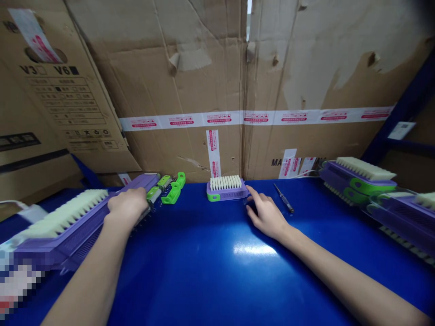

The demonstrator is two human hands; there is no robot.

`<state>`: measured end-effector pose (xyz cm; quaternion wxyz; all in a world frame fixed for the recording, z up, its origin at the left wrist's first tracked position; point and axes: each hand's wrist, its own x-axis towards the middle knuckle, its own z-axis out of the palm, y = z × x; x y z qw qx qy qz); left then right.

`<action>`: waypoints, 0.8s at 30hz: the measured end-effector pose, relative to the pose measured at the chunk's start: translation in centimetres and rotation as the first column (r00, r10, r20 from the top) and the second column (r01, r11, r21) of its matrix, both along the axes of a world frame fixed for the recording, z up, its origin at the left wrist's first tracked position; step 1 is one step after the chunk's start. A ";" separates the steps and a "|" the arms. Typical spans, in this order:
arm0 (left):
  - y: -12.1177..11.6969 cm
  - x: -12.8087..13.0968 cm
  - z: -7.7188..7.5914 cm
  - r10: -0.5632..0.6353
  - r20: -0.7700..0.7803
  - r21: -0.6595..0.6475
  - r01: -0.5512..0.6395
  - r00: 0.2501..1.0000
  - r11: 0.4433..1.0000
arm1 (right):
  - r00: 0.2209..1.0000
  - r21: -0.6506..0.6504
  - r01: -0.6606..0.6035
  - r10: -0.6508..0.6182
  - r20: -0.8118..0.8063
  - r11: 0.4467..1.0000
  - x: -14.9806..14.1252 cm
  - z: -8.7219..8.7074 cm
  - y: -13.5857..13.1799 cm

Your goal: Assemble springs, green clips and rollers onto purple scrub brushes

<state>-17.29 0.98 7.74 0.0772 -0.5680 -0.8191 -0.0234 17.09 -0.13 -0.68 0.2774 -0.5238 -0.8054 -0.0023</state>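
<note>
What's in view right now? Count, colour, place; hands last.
centre brush: 1, purple-green with pale bristles, middle
left brush: at least 1, purple with pale bristles, left
right brushes: at least 2, purple-green, right edge
clips: apparently 2, bright green, back left
small bristly parts: about 2, green-grey, nearer than clips
thin tool: 1, greyish, right of centre
white block: 1, white, far left
cardboard: several pieces, brown, behind and left
printed tape: several strips, white-red, on cardboard
table: 1, blue, underneath
frame bar: at least 1, blue, right
left hand: 1, beside small bristly parts
right hand: 1, beside centre brush
</note>
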 end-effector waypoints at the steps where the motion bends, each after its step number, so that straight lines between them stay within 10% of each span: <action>1: 0.0 0.0 0.1 0.019 -0.025 -0.037 -0.020 1.000 0.999 | 1.000 0.002 -0.002 0.002 -0.003 1.000 0.0 0.0 0.0; 24: -0.8 1.6 1.2 0.052 -0.104 -0.096 -0.062 0.993 0.993 | 1.000 -0.007 -0.016 0.016 0.003 1.000 0.0 0.0 -0.1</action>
